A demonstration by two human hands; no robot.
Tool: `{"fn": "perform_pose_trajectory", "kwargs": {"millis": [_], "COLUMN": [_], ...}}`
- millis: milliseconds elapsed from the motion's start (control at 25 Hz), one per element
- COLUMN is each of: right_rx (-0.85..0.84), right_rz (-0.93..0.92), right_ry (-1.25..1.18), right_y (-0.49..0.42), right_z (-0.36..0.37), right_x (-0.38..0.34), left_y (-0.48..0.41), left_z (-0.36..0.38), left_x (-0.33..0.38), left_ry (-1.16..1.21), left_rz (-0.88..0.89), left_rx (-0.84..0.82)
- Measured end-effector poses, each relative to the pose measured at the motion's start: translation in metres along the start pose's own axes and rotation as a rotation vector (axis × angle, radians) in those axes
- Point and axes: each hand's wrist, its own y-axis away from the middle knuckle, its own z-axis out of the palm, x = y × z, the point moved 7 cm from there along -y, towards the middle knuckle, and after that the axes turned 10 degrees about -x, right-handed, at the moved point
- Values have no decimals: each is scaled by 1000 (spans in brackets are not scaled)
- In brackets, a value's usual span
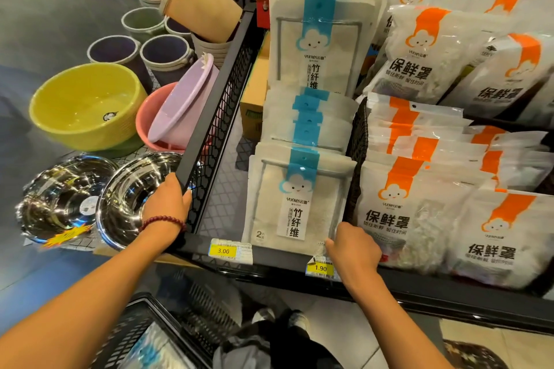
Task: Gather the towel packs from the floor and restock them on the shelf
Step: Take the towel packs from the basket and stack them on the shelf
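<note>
Hands: right hand [353, 249] pinched front towel pack [296, 204] at corner; left hand [168, 204] gripped shelf rail [209, 112]. We judged pack needed seating upright, flush with row behind

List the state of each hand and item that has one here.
left hand: grips shelf side rail.
right hand: pinches front towel pack at its lower corner.
front towel pack: upright, heading its row.
tan bucket: tilted.
basket: blurred, contents unclear.
</note>
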Motion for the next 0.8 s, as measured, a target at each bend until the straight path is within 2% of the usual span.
{"fn": "perform_pose_trajectory", "kwargs": {"millis": [120,280,360,480,560,640,720,800], "right_rx": [-68,-34,-5,17,-14,-35,-87,-215], "right_rz": [-1,-91,-229,-584,-859,-1061,-1185,-1219], "right_ry": [65,105,111,179,249,281,353,435], "right_y": [0,12,26,61,96,128,157,182], "right_z": [-7,-21,-24,-23,-5,22,61,113], "right_x": [-3,-2,-13,-54,-87,-112,-135,-153], "left_y": [0,13,36,100,161,226,299,369], "left_z": [0,-12,-20,-22,-4,27,66,106], "left_x": [0,-6,-13,-41,-75,-107,-141,-175], "left_ry": [35,167,213,261,325,393,505,636], "left_rz": [1,28,25,-32,-140,-286,-480,-668], "left_rx": [-51,-144,-147,-62,-20,-46,-98,-130]}}
